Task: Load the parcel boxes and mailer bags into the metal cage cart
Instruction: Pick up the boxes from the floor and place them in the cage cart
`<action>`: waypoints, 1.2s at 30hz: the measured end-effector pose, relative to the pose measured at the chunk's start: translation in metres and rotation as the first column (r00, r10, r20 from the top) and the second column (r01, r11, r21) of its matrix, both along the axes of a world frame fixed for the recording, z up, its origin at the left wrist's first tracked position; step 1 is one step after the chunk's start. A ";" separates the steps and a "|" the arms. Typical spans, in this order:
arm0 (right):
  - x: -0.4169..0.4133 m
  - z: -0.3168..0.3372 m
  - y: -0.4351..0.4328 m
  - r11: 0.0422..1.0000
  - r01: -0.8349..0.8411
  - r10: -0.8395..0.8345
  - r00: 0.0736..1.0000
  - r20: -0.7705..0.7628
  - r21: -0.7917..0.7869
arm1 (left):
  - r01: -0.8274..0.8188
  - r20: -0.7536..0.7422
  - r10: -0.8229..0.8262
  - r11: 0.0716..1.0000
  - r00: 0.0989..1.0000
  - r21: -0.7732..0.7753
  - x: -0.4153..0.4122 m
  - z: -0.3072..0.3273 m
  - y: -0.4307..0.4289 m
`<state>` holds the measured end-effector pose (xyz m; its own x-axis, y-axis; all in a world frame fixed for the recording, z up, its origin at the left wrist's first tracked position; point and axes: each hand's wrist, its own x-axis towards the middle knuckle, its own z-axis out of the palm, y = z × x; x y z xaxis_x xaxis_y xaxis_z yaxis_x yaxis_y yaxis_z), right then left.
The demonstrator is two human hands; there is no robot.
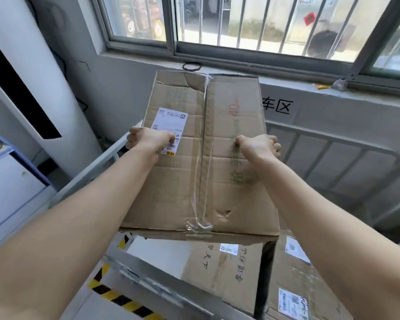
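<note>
Head view looks down on a large cardboard box [201, 158], its taped top seam running away from the camera and its near edge dented and torn beside a crumpled tail of clear tape. It sits on top of other parcels inside the metal cage cart [333, 144], overhanging a lower brown box [224, 273] with handwritten characters and a small label; another labelled box [305, 287] lies to the right of that one, with a dark gap between them.

Both hands rest on the top face of the large box. The left hand [148, 139] is curled into a loose fist, knuckles down on the white shipping label [169, 132] — the fingers are folded under, gripping nothing visible. The right hand [259, 145] is likewise bunched, fingers tucked, pressing on the faded green print right of the seam.

Grey bars of the cart stand to the right and behind the box, and a pale rail runs along the left. A yellow-and-black striped edge [116, 294] crosses the lower left. Beyond are a grey wall with black characters, a barred window [240, 21], and a tall white appliance [32, 84] at left.
</note>
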<state>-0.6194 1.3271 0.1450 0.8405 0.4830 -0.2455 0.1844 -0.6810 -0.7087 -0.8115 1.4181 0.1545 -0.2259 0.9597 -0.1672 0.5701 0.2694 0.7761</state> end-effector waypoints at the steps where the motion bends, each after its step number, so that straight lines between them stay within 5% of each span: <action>1: -0.003 -0.006 0.010 1.000 0.008 -0.008 1.000 -0.001 -0.005 | 0.002 0.008 -0.002 1.000 1.000 -0.011 -0.002 -0.007 0.011; 18: -0.112 -0.221 0.174 0.963 0.109 -0.176 0.948 -0.265 -0.248 | 0.183 -0.175 -0.235 0.945 0.956 -0.270 -0.085 -0.227 0.226; 26: -0.122 -0.332 0.175 0.954 0.076 -0.227 0.817 -0.531 -0.290 | 0.237 -0.191 -0.342 0.874 0.920 -0.425 -0.106 -0.353 0.244; 36: -0.136 -0.444 0.142 0.936 0.090 -0.305 0.690 -0.656 -0.340 | 0.266 -0.086 -0.394 0.750 0.915 -0.606 -0.126 -0.480 0.221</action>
<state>-0.7553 1.4686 -0.2989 0.4475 0.1531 -0.8811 -0.4432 -0.8178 -0.3672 -0.9375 1.6392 -0.3253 -0.0019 0.7195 -0.6945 0.8288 0.3897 0.4015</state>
